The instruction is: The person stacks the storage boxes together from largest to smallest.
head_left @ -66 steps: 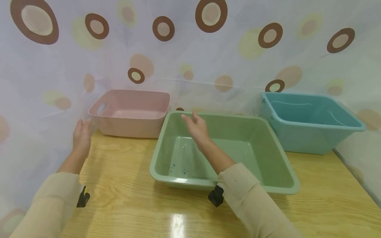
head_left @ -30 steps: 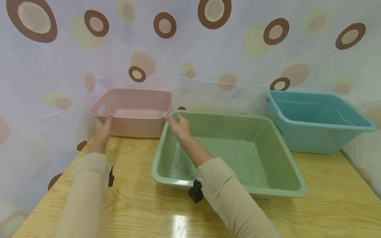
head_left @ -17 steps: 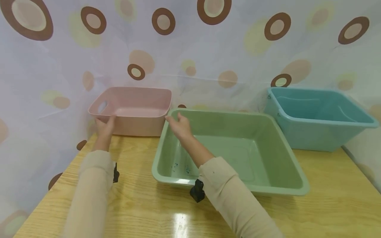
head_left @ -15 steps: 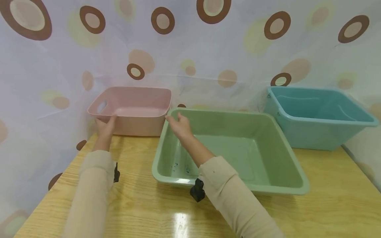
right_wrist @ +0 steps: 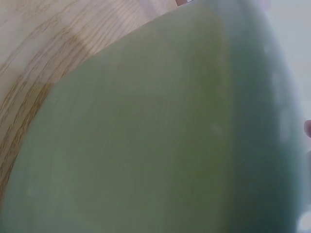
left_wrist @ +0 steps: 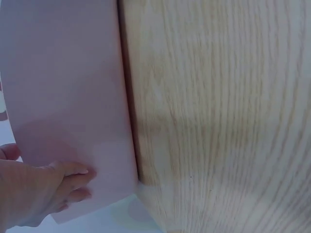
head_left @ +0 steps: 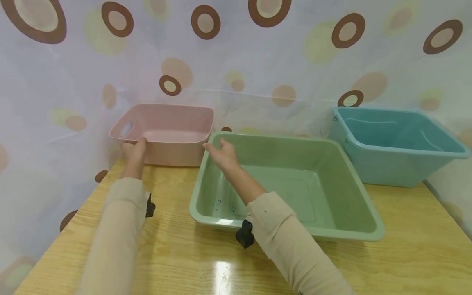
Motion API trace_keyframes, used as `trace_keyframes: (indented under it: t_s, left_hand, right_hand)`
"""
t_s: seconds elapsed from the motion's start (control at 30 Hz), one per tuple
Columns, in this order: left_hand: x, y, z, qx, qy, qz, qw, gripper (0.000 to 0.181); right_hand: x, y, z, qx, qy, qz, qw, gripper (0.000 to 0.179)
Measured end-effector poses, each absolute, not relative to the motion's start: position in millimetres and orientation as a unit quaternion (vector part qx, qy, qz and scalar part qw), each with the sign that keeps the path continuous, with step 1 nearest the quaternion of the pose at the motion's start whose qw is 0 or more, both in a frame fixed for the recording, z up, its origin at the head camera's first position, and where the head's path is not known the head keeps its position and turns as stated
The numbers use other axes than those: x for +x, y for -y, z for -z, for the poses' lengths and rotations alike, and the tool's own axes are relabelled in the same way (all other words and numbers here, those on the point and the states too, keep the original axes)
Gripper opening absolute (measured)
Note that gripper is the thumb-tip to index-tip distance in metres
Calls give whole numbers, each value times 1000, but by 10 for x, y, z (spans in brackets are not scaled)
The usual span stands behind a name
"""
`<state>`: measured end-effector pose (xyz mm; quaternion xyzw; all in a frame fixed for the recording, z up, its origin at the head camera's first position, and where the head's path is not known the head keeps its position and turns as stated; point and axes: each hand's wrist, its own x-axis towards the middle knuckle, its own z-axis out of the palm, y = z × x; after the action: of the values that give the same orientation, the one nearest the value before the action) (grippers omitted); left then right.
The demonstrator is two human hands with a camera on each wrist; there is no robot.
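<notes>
At the back left of the table stands a pink plastic bin (head_left: 173, 153) with a handle hole in its left side. My left hand (head_left: 135, 153) grips its front rim near the left corner. The left wrist view shows the fingers of that hand (left_wrist: 48, 189) against the outer wall, the thumb partly behind the rim. My right hand (head_left: 223, 156) reaches over the left end of a green basin (head_left: 280, 153), thumb raised and fingers stretched toward the pink bin's right front corner. Contact there cannot be made out. Green basin wall (right_wrist: 121, 136) fills most of the right wrist view.
A blue bin (head_left: 376, 164) stands at the back right, close beside the green basin. Behind the wooden table (head_left: 169, 246) hangs a sheet with brown and yellow circles (head_left: 236, 106). Small blue marks (head_left: 233, 207) show in the basin.
My left hand has come rightward from beside the table onto the pink bin's front rim and now grips it. My right hand has shifted left toward the pink bin's corner. The bins stay put.
</notes>
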<state>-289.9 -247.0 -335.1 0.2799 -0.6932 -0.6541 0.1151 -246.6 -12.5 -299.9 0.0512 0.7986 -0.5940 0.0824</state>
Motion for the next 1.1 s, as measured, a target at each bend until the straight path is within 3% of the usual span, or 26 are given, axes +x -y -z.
trace_keyframes:
  t_s: [1.1]
  left_hand:
    - [-2857,2468,3237,307,695,637,131,65]
  right_hand:
    - [-2474,180,2989,65,-805,581,104,74]
